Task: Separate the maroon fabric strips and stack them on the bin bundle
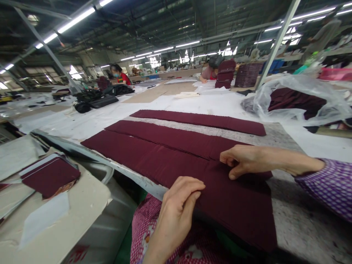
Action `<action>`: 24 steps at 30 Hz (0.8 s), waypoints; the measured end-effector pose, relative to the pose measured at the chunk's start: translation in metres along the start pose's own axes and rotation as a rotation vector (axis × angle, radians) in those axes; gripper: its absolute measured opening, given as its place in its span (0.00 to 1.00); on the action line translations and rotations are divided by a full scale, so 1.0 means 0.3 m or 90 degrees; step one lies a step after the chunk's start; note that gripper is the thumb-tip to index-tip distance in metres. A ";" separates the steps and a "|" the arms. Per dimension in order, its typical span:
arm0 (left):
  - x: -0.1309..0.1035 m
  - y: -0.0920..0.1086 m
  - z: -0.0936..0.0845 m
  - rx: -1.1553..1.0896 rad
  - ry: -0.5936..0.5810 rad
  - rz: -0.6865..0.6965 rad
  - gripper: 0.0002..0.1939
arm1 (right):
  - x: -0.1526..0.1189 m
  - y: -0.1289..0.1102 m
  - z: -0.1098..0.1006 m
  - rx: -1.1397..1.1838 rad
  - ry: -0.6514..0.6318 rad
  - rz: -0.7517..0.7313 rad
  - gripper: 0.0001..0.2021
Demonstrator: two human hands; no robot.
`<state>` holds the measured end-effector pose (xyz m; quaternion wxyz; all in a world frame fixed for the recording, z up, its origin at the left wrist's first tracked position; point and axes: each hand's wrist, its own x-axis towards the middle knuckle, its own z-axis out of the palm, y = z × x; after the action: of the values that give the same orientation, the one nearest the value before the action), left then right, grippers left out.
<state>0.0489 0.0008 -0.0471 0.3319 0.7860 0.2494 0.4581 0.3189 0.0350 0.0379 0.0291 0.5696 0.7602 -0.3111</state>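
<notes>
A wide maroon fabric panel (233, 209) lies along the near table edge. My left hand (178, 209) is over its near edge, thumb and fingers drawn together. Whatever may be between those fingertips is hidden. Farther right, my right hand (242, 159) rests low over the maroon cloth with bent fingers, the thumb apart from them and nothing visible in between. Just behind the wide panel lies a narrower maroon strip (165, 134), its right part passing beneath my right hand. Another maroon strip (198, 119) lies separately behind that one, across a gap.
Under the fabric is a speckled grey board (288, 205) on a white-covered table (220, 102). A clear plastic bag (338, 106) with dark maroon cloth stands at right. At left, a beige surface (90, 198) holds a maroon stack (52, 176). Co-workers sit farther back.
</notes>
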 end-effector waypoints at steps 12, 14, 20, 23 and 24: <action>0.004 0.043 -0.044 0.320 -0.149 0.211 0.09 | -0.005 0.018 0.001 0.005 0.009 -0.041 0.13; 0.005 0.055 -0.039 0.377 -0.131 0.243 0.11 | -0.004 0.023 0.003 0.009 0.008 -0.043 0.13; 0.011 0.077 -0.024 0.421 -0.108 0.282 0.17 | 0.004 0.039 0.010 0.024 0.017 -0.059 0.13; 0.001 0.062 -0.032 0.380 -0.136 0.249 0.11 | 0.005 0.036 0.011 0.019 0.015 -0.063 0.13; -0.003 0.056 -0.035 0.371 -0.144 0.245 0.11 | 0.001 0.034 0.010 0.006 0.017 -0.056 0.13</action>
<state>0.0406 -0.0078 -0.0311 0.0273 0.9258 0.1783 0.3323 0.3267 0.0353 0.0308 0.0024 0.5402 0.7830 -0.3082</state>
